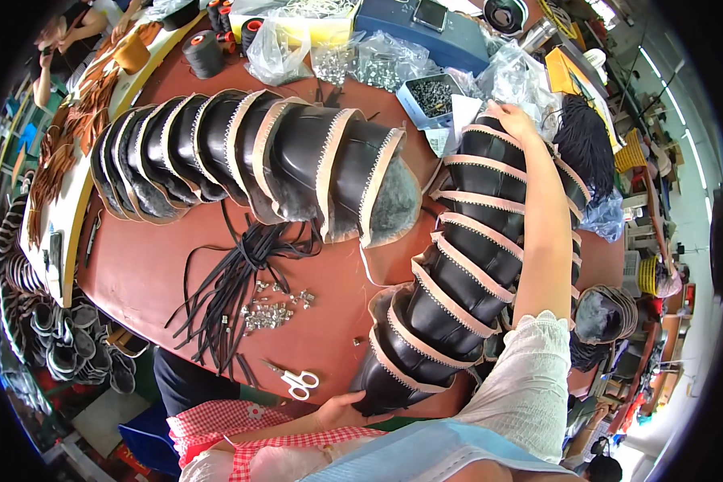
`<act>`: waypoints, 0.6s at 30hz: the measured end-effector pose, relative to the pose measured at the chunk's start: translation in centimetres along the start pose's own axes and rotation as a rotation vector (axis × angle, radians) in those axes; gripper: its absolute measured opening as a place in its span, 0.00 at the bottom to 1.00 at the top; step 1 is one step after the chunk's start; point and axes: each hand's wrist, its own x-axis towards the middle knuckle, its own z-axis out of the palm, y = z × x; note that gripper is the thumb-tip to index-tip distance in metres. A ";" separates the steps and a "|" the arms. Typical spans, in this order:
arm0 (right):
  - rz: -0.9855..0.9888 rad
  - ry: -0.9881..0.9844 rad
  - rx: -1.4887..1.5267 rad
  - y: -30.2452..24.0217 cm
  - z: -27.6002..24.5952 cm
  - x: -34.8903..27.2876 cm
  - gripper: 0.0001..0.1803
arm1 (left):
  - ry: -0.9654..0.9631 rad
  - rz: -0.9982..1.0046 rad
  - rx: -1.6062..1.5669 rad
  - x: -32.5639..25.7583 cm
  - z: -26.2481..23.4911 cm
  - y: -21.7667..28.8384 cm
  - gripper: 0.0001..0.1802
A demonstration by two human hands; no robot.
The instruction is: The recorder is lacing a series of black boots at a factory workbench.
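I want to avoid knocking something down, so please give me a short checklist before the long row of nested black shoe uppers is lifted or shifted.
1. Near end supported: ok. The left hand holds the lowest piece of the nested row of black shoe uppers.
2. Far end supported: ok. The right hand rests on the top piece.
3. Row in line: ok. The pieces overlap evenly from end to end.
4. Scissors out of the way: not ok. They lie on the table close to the left hand.
5. Loose metal pieces apart from the row: ok.
6. Grip under the row: cannot tell; the fingers are hidden.
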 end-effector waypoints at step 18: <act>-0.293 0.200 1.413 7.4 -8.9 -19.0 0.22 | -0.101 0.291 0.882 0.1 -0.7 -2.2 0.24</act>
